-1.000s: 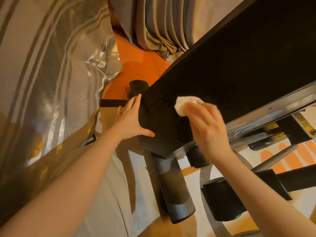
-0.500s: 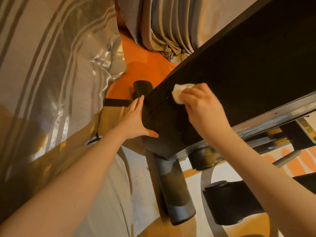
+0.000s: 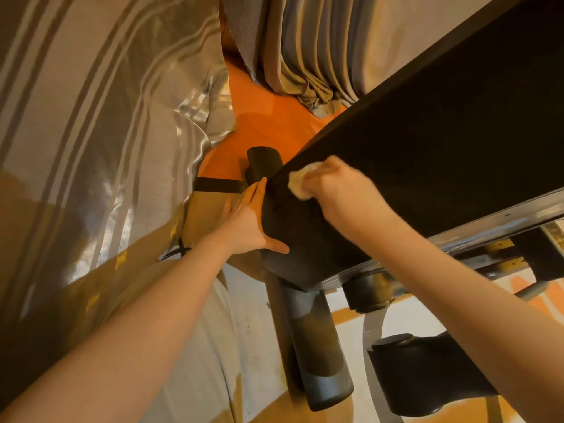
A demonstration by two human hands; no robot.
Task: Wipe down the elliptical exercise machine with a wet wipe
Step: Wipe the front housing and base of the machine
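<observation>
- Bunched under the curled fingers of the right hand (image 3: 332, 190), the wet wipe (image 3: 300, 183) is pressed against the dark housing (image 3: 427, 154) of the elliptical, close to its rounded end.
- Steadying is done by the left hand (image 3: 248, 222), laid flat and open along the housing's edge, thumb spread on the panel.
- Firm, overlapping strokes are called for, it is judged, carried round the curved end and along the upper edge.
- Farther off, the black roller (image 3: 264, 161) by the orange floor (image 3: 268, 129) is yet to be reached.
</observation>
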